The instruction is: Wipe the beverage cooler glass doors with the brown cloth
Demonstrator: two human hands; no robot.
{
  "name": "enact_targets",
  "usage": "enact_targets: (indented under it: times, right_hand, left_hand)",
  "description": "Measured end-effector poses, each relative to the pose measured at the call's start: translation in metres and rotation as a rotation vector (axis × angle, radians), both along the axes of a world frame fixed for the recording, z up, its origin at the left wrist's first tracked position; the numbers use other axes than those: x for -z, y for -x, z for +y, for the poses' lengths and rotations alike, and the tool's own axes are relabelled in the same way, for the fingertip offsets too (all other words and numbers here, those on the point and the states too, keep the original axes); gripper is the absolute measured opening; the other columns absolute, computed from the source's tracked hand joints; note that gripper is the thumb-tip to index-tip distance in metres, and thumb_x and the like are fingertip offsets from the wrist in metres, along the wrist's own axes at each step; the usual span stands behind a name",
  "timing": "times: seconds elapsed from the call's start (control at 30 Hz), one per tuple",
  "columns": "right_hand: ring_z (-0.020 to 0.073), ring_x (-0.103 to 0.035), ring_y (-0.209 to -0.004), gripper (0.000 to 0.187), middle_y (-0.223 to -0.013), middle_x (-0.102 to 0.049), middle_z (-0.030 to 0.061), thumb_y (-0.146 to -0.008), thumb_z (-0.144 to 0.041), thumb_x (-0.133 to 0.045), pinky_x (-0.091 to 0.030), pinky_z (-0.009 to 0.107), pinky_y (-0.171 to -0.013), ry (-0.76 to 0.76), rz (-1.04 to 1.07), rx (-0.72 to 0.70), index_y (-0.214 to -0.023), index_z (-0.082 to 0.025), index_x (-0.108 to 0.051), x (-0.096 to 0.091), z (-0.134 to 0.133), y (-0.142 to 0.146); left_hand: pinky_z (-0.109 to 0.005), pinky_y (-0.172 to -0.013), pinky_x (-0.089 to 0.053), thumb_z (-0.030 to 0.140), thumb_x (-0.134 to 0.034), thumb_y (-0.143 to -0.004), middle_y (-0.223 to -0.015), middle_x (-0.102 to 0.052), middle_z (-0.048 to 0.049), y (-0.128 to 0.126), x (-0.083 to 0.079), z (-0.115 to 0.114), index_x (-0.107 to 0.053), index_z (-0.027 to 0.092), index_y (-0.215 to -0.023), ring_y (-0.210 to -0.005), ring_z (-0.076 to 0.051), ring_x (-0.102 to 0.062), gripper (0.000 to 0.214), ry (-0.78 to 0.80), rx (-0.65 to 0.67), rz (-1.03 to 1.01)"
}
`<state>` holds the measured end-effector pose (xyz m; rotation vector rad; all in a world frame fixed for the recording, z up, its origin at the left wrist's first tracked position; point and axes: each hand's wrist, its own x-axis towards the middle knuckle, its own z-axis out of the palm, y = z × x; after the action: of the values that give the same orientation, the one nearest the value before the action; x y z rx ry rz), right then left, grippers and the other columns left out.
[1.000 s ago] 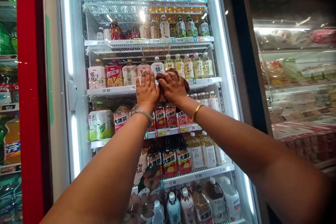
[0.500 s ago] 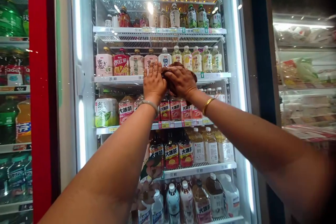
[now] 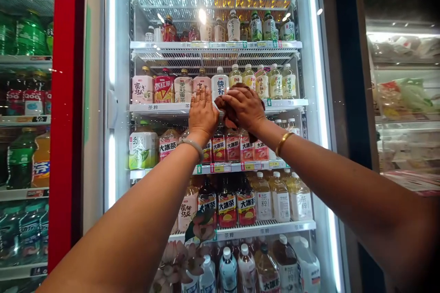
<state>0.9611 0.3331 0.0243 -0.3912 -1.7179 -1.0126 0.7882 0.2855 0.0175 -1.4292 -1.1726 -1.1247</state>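
Both my hands press on the glass door [image 3: 311,155] of a drinks cooler, at the height of the third shelf. My left hand [image 3: 202,112] lies flat on the glass with its fingers stretched upward and holds nothing. A pale bangle circles its wrist. Touching it on the right, my right hand [image 3: 244,109] is closed over a dark brown cloth [image 3: 242,86] and holds it against the glass. The cloth shows above and below the fingers. A gold bangle sits on the right wrist.
Behind the glass, white wire shelves [image 3: 220,105] carry rows of tea and juice bottles. The door's handle [image 3: 112,109] is on its left edge. A red-framed cooler [image 3: 63,123] with soda bottles stands to the left. A dark-framed chiller [image 3: 405,100] with packaged food stands to the right.
My view has swung a little to the left. Both hands stay pressed on the same patch of glass, with the cloth still under the right hand.
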Motion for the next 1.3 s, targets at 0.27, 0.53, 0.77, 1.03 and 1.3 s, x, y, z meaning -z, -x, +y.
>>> enact_targets:
  times: [0.27,0.53,0.77,1.03,1.3]
  right_hand:
    - [0.0268,-0.038,-0.15,0.047,-0.157,-0.054,0.0057,-0.103,-0.034,-0.05,-0.034,0.05,-0.125,0.012,-0.017,-0.058,-0.149,-0.026,-0.053,0.008,-0.01,0.031]
    - [0.0318,-0.039,-0.148,0.044,-0.154,-0.054,0.0095,-0.102,-0.031,-0.051,-0.035,0.052,-0.124,0.141,0.203,0.002,-0.145,-0.022,-0.057,-0.014,-0.014,0.042]
    - [0.025,-0.039,-0.149,0.046,-0.156,-0.054,0.0024,-0.104,-0.04,-0.048,-0.031,0.047,-0.128,0.054,-0.079,-0.019,-0.148,-0.026,-0.052,0.007,-0.016,0.048]
    - [0.0308,-0.042,-0.145,0.043,-0.151,-0.057,0.0066,-0.103,-0.037,-0.05,-0.037,0.05,-0.121,0.101,0.15,-0.017,-0.144,-0.024,-0.058,-0.021,-0.026,0.081]
    - [0.0248,-0.043,-0.144,0.035,-0.148,-0.061,0.0032,-0.107,-0.033,-0.046,-0.032,0.05,-0.123,-0.072,-0.138,-0.065,-0.139,-0.03,-0.061,0.018,-0.014,0.056]
  left_hand:
    - [-0.046,-0.134,-0.019,0.027,-0.03,-0.099,-0.17,-0.029,-0.0173,0.022,0.007,-0.016,-0.029,0.001,-0.16,-0.162,-0.027,-0.021,0.067,0.077,-0.007,0.145]
    - [-0.045,-0.135,-0.017,0.027,-0.031,-0.098,-0.17,-0.027,-0.0211,0.017,0.009,-0.022,-0.027,-0.003,-0.16,-0.162,-0.027,-0.019,0.069,0.114,0.029,0.086]
    - [-0.044,-0.135,-0.021,0.025,-0.033,-0.095,-0.169,-0.032,-0.0178,0.032,0.018,-0.029,-0.031,0.001,-0.159,-0.161,-0.027,-0.024,0.069,0.089,0.066,0.099]
    - [-0.044,-0.135,-0.014,0.026,-0.033,-0.096,-0.171,-0.027,-0.0195,0.03,0.007,-0.028,-0.026,0.0,-0.161,-0.162,-0.027,-0.02,0.07,0.073,-0.004,-0.084]
    - [-0.05,-0.134,-0.01,0.027,-0.036,-0.095,-0.171,-0.027,-0.0185,0.063,0.032,-0.045,-0.032,0.0,-0.16,-0.162,-0.029,-0.019,0.07,0.132,-0.101,0.044]
